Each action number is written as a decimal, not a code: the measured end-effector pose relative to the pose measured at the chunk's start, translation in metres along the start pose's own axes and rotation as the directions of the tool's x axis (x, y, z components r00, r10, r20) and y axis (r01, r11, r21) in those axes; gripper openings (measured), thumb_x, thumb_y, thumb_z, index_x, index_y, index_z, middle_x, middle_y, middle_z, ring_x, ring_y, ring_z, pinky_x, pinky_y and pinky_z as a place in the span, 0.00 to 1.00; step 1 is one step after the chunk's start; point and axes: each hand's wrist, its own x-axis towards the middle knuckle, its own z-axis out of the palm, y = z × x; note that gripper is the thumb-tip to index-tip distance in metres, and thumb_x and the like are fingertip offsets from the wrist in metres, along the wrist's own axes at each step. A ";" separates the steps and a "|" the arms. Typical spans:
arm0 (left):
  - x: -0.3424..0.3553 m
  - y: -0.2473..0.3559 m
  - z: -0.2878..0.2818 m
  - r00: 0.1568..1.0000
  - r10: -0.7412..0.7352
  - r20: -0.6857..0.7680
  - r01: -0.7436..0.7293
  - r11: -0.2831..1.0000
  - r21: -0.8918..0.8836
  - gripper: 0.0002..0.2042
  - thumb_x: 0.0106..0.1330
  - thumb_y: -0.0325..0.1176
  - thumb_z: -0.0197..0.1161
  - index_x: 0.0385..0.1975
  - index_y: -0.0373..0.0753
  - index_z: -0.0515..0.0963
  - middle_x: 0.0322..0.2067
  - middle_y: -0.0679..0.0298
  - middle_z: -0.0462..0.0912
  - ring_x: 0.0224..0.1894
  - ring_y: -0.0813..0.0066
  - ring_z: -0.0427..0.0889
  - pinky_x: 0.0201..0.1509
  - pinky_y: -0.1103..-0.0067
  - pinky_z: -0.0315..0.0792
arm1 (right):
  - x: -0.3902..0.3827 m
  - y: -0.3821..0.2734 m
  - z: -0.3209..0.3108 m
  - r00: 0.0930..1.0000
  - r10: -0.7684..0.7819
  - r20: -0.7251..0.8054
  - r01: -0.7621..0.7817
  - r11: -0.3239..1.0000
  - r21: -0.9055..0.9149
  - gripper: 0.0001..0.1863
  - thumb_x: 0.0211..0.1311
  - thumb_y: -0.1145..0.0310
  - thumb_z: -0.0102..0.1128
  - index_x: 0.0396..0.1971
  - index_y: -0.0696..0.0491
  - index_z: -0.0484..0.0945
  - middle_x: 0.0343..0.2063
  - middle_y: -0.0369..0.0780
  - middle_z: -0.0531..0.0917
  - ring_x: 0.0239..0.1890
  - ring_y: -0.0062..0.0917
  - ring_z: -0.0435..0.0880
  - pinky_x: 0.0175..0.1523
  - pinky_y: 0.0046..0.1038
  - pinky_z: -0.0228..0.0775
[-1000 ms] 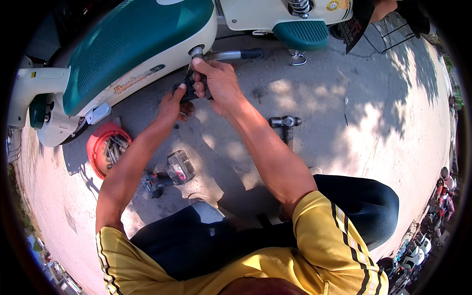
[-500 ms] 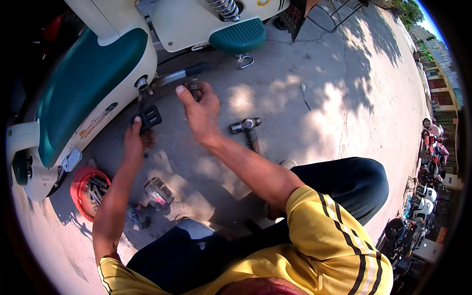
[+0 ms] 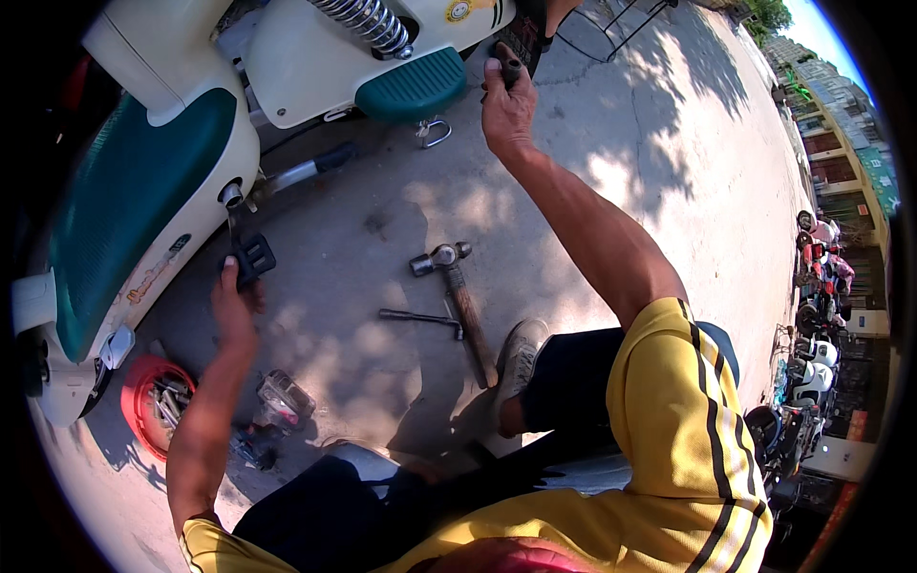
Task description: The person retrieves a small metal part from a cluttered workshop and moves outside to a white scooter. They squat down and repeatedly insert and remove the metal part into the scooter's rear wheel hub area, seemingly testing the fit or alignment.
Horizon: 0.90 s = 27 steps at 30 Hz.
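Note:
My left hand [image 3: 235, 304] grips the black pedal [image 3: 252, 258], whose crank hangs from the round metal axle hub [image 3: 230, 195] of a cream and green scooter [image 3: 143, 220]. My right hand [image 3: 509, 115] is raised at the far side, fingers closed around a short, dark metal cylinder with a hollow end [image 3: 513, 73]. Its exact kind I cannot make out. Just beyond that hand, at the top edge, is part of another person [image 3: 560, 13] beside dark cloth. Between my arms a ball-peen hammer [image 3: 464, 310] lies on the ground with a thin L-shaped socket wrench [image 3: 417, 316] beside it.
A red bowl [image 3: 131, 413] of metal parts stands at the lower left, near a clear plastic case [image 3: 285, 399]. A metal kickstand bar with a black grip [image 3: 304, 172] sticks out from the scooter. My shoe [image 3: 522, 353] is close to the hammer handle. Parked scooters [image 3: 818, 377] line the right.
My right hand has moved away from the scooter's axle, far to the right and up, carrying the metal cylinder. My left hand stays on the pedal. The view has shifted right.

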 end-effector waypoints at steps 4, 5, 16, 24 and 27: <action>-0.003 0.005 -0.004 0.999 0.021 -0.028 -0.021 1.000 0.009 0.21 0.74 0.55 0.56 0.38 0.40 0.77 0.22 0.65 0.79 0.20 0.77 0.76 0.21 0.77 0.67 | 0.040 -0.030 -0.031 0.906 -0.221 0.360 0.320 0.915 -0.244 0.21 0.72 0.63 0.60 0.60 0.56 0.77 0.42 0.44 0.80 0.44 0.35 0.81 0.52 0.32 0.73; -0.003 0.004 -0.004 0.999 0.032 -0.036 -0.031 0.999 0.009 0.21 0.74 0.55 0.56 0.38 0.40 0.77 0.22 0.65 0.79 0.20 0.77 0.76 0.22 0.77 0.67 | 0.043 -0.035 -0.034 0.885 -0.249 0.394 0.349 0.915 -0.205 0.23 0.72 0.63 0.61 0.62 0.55 0.75 0.46 0.45 0.80 0.47 0.35 0.81 0.55 0.32 0.73; -0.004 0.005 -0.012 0.998 0.016 -0.064 -0.009 0.994 0.105 0.26 0.74 0.58 0.53 0.37 0.37 0.80 0.22 0.63 0.80 0.20 0.75 0.76 0.24 0.77 0.69 | 0.000 0.031 -0.015 0.906 -0.038 0.421 0.182 0.934 -0.308 0.32 0.72 0.66 0.54 0.73 0.57 0.59 0.72 0.53 0.64 0.71 0.49 0.66 0.72 0.37 0.63; -0.001 0.007 -0.016 0.999 -0.029 -0.022 0.033 0.977 0.209 0.26 0.75 0.58 0.51 0.38 0.37 0.79 0.23 0.63 0.81 0.21 0.74 0.78 0.24 0.76 0.70 | 0.036 0.054 0.003 0.826 -0.025 0.563 0.314 0.851 -0.421 0.36 0.64 0.72 0.55 0.72 0.58 0.57 0.74 0.54 0.58 0.72 0.49 0.64 0.74 0.39 0.63; -0.013 0.017 0.005 0.994 -0.074 -0.074 0.088 0.976 0.201 0.26 0.76 0.59 0.50 0.40 0.37 0.79 0.22 0.64 0.80 0.21 0.75 0.78 0.25 0.76 0.70 | 0.038 0.069 0.004 0.836 -0.020 0.548 0.278 0.877 -0.393 0.36 0.64 0.72 0.54 0.73 0.57 0.57 0.74 0.53 0.59 0.71 0.49 0.65 0.73 0.40 0.63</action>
